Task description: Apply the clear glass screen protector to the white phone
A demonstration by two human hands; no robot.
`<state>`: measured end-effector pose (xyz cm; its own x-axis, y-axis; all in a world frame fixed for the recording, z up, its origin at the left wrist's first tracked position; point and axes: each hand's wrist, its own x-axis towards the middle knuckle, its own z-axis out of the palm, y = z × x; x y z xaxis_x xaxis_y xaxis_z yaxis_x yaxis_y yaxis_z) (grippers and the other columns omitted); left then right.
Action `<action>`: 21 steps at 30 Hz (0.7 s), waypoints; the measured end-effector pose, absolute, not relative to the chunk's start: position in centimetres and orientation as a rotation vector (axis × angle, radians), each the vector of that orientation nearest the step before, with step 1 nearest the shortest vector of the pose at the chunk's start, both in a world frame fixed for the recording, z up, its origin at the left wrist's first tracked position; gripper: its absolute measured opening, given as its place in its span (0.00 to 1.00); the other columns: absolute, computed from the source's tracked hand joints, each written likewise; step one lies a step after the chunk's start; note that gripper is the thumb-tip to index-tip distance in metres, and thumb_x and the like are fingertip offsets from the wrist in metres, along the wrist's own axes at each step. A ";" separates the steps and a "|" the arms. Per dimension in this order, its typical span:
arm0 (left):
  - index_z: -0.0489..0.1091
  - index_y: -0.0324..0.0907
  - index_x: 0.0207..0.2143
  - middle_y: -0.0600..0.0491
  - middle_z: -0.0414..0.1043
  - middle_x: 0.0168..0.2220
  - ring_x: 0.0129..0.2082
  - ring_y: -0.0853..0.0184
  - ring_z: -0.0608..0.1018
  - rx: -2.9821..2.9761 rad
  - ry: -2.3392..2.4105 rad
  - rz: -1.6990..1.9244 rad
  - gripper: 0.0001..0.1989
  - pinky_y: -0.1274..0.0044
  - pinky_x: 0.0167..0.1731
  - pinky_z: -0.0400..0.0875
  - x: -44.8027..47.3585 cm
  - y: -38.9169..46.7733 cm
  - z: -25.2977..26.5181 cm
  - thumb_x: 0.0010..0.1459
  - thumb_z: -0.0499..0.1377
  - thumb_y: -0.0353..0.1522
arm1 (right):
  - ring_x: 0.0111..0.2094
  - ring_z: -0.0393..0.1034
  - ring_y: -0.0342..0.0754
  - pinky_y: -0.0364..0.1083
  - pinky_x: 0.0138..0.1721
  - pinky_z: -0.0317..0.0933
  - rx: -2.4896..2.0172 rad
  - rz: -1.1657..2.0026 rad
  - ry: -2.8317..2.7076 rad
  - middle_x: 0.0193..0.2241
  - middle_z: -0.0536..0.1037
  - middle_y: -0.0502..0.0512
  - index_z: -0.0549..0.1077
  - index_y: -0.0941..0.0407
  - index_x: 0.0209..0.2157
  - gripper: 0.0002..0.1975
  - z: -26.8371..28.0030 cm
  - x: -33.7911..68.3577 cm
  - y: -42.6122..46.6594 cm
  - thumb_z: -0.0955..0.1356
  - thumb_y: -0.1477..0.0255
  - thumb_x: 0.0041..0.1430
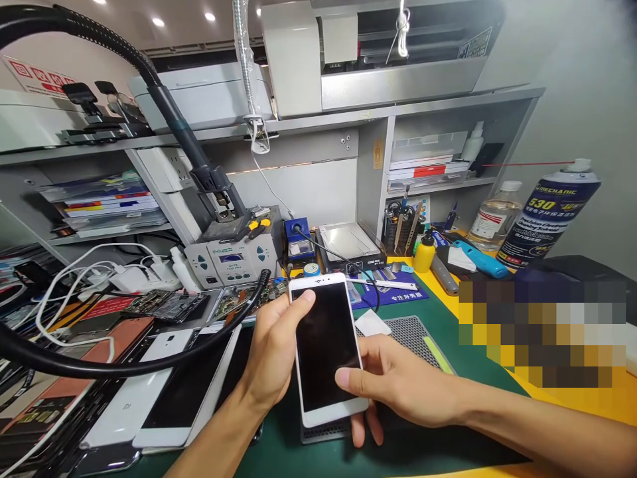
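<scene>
Holding the white-framed, dark-screened smartphone (326, 348) between them above the green-matted surface (448, 438), both hands shared it. Its long axis ran away from the person; the left hand (271, 352) closed on its left edge, the right hand (393, 388) on its lower right corner, thumb on the glass.

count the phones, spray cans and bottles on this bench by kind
phones: 3, one held by the left hand and right hand, two lying flat at left
spray cans: 1
bottles: 2, yellow, clear
total: 6
</scene>
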<state>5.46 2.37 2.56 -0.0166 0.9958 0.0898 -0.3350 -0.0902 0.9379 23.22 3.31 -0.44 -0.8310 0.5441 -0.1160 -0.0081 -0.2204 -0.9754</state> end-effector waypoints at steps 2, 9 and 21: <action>0.79 0.41 0.42 0.50 0.80 0.40 0.40 0.58 0.79 1.015 0.925 1.419 0.13 0.73 0.39 0.72 5.5 2.2 2.6 0.59 0.66 0.39 | 0.19 0.72 0.41 0.38 0.20 0.66 -0.628 2.127 -1.672 0.22 0.75 0.53 0.71 0.60 0.33 0.29 -0.4 23.2 3.2 0.72 0.46 0.55; 0.79 0.41 0.37 0.52 0.78 0.33 0.32 0.63 0.76 1.016 1.006 1.442 0.12 0.76 0.30 0.68 5.7 2.0 2.6 0.57 0.67 0.40 | 0.19 0.71 0.40 0.37 0.21 0.66 -0.589 2.187 -1.626 0.22 0.76 0.52 0.71 0.60 0.33 0.26 -0.4 23.4 3.0 0.73 0.49 0.57; 0.79 0.41 0.43 0.50 0.79 0.35 0.33 0.60 0.77 1.051 1.052 1.412 0.17 0.73 0.34 0.70 5.6 1.9 2.9 0.57 0.67 0.43 | 0.19 0.70 0.39 0.37 0.22 0.66 -0.591 2.212 -1.615 0.22 0.76 0.53 0.72 0.61 0.33 0.26 -0.2 23.5 3.0 0.74 0.50 0.55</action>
<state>5.56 1.93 2.87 -0.0774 0.9951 0.0609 -0.2267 -0.0771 0.9709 23.46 2.96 -0.16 -0.8565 0.4991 -0.1316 -0.0268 -0.2976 -0.9543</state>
